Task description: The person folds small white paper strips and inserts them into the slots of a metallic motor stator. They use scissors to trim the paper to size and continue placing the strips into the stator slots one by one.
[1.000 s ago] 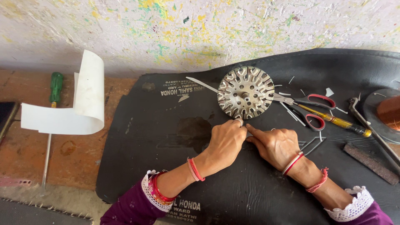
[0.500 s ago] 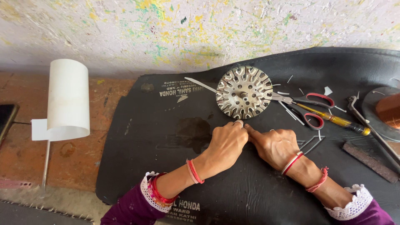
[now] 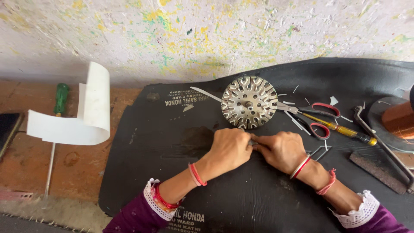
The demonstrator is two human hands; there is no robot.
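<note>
Hands: left hand (image 3: 228, 149) and right hand (image 3: 280, 149) pinch one small piece beside slotted metal disc (image 3: 249, 102)

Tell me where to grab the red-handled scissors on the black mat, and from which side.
Take the red-handled scissors by the two red loops, coming from the right and above. They lie flat on the black mat, blades pointing left toward the slotted metal disc, so the loops are the open end. A yellow-handled screwdriver lies between the loops; lifting straight up probably avoids dragging it.
</note>
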